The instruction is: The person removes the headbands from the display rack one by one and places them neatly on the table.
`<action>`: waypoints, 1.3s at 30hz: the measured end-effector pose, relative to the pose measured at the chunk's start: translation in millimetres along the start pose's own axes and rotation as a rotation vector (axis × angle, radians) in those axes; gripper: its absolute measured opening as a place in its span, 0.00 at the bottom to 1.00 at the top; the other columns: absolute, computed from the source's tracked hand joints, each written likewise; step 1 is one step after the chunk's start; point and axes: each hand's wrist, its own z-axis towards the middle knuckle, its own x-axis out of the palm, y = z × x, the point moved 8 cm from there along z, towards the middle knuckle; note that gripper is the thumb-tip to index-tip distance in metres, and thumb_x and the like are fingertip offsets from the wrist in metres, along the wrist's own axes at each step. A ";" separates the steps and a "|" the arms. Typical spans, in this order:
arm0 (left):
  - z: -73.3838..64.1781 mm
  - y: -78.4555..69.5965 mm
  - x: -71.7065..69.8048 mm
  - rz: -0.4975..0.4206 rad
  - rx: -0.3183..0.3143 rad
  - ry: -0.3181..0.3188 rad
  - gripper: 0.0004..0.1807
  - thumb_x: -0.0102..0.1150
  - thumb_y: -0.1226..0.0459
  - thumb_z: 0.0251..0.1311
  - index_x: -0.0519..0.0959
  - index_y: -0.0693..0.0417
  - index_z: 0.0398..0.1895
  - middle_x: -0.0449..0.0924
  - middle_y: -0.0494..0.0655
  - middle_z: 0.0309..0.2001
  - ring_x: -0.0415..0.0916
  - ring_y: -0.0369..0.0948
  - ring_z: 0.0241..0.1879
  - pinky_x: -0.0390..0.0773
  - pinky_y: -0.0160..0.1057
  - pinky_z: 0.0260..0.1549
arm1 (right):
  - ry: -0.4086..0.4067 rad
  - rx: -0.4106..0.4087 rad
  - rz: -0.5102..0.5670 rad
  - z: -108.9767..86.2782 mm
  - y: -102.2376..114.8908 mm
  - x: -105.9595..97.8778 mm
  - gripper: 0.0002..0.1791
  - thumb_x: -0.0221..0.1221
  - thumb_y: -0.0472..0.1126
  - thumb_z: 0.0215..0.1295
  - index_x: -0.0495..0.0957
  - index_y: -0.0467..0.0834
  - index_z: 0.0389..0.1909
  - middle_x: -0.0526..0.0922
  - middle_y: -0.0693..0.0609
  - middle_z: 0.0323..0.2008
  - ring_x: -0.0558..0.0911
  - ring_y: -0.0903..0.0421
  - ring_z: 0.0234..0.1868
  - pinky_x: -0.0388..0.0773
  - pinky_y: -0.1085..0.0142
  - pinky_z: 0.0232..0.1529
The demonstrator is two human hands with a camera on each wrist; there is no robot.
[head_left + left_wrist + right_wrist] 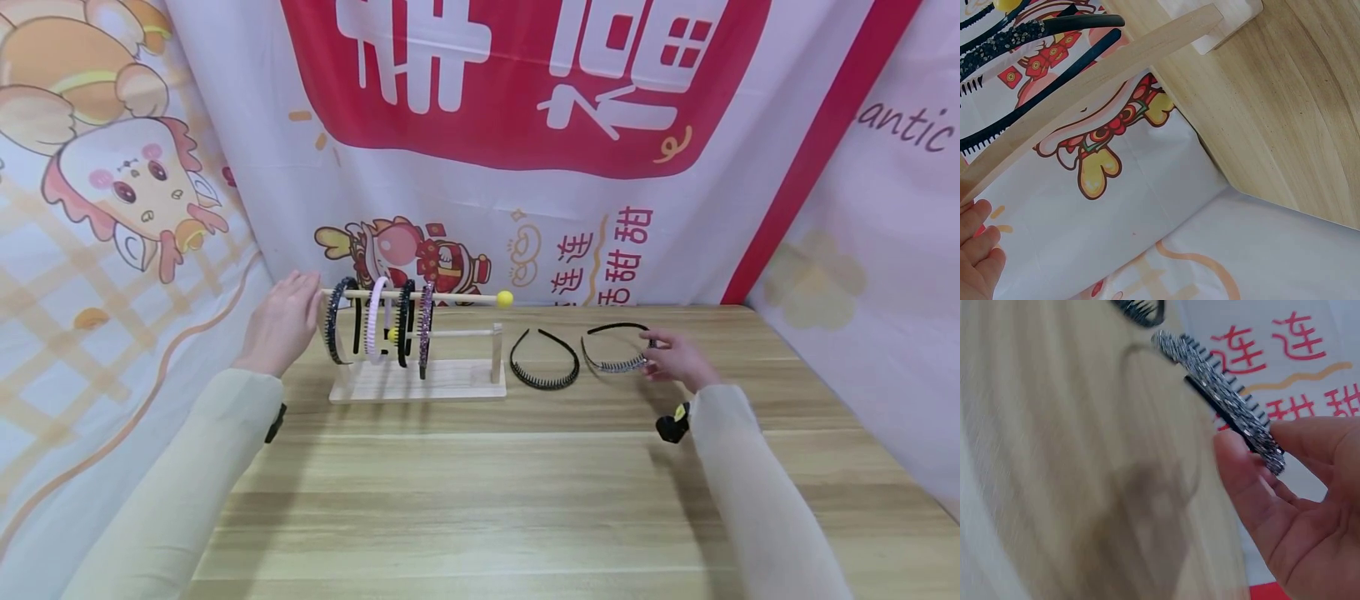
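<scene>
My right hand (678,360) pinches a silver glittery toothed headband (1225,394) between thumb and fingers, over the right part of the table. Left of it, a black toothed headband (545,383) lies on the wood. A wooden headband rack (420,392) stands further left, with several headbands on its upper rod, among them a pale pink one (372,321) and a purple glittery one (425,329). With fingers fairly straight, my left hand (281,321) touches the rack's left end, near the top of its upright (1094,81). My left thumb is out of sight in the left wrist view.
The upper rod ends in a yellow ball (505,298), above a shorter lower rod (457,333). Printed cloth (450,183) hangs close behind the wooden table (480,500), and more cloth hangs on both sides.
</scene>
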 end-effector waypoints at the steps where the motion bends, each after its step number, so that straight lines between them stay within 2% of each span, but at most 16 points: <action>1: 0.2 0.1 0.0 0.001 0.001 0.001 0.20 0.42 0.67 0.69 0.64 0.74 0.58 0.65 0.70 0.57 0.57 0.61 0.61 0.50 0.50 0.65 | 0.015 0.007 -0.024 -1.1 -3.0 0.7 0.26 0.47 0.30 0.68 0.54 0.29 0.65 0.77 0.36 0.35 0.81 0.52 0.28 0.83 0.56 0.35; 5: 0.8 0.6 0.9 0.000 -0.001 0.003 0.21 0.42 0.67 0.69 0.64 0.74 0.58 0.65 0.70 0.57 0.57 0.61 0.61 0.50 0.50 0.65 | 0.058 0.004 -0.136 -5.6 -11.3 3.9 0.22 0.48 0.30 0.66 0.59 0.26 0.59 0.78 0.35 0.29 0.80 0.50 0.23 0.82 0.56 0.29; 11: 1.9 1.0 1.2 0.009 0.001 -0.004 0.20 0.42 0.67 0.68 0.65 0.74 0.58 0.66 0.69 0.57 0.58 0.61 0.61 0.51 0.50 0.65 | 0.118 0.012 -0.252 -4.7 -24.8 8.0 0.12 0.48 0.31 0.68 0.67 0.27 0.48 0.76 0.42 0.24 0.77 0.52 0.23 0.81 0.60 0.25; 17: 2.3 1.7 1.7 0.017 -0.003 -0.001 0.20 0.42 0.67 0.68 0.65 0.74 0.58 0.66 0.69 0.57 0.58 0.60 0.61 0.51 0.50 0.65 | 0.141 0.051 -0.266 -0.3 -37.0 9.8 0.10 0.48 0.33 0.69 0.70 0.29 0.43 0.74 0.45 0.25 0.76 0.55 0.23 0.81 0.62 0.24; 32: 1.8 0.9 1.8 0.021 -0.019 0.031 0.21 0.41 0.66 0.69 0.64 0.73 0.59 0.65 0.69 0.58 0.56 0.60 0.62 0.49 0.49 0.65 | 0.150 0.077 -0.300 0.3 -41.5 13.9 0.08 0.48 0.33 0.69 0.72 0.31 0.40 0.75 0.47 0.23 0.75 0.55 0.23 0.80 0.62 0.24; 35: 1.9 0.8 1.5 0.020 -0.020 0.033 0.21 0.41 0.66 0.69 0.64 0.73 0.59 0.64 0.69 0.58 0.56 0.60 0.62 0.50 0.50 0.65 | 0.153 0.067 -0.300 0.9 -38.1 13.8 0.08 0.49 0.33 0.68 0.72 0.30 0.40 0.75 0.47 0.22 0.75 0.55 0.22 0.80 0.62 0.23; 39: 2.1 0.7 1.1 0.019 -0.020 0.029 0.21 0.42 0.66 0.69 0.64 0.73 0.59 0.65 0.69 0.58 0.57 0.60 0.62 0.50 0.50 0.65 | 0.139 0.028 -0.328 2.9 -22.5 12.7 0.11 0.52 0.34 0.66 0.71 0.28 0.43 0.75 0.46 0.21 0.75 0.56 0.19 0.79 0.64 0.20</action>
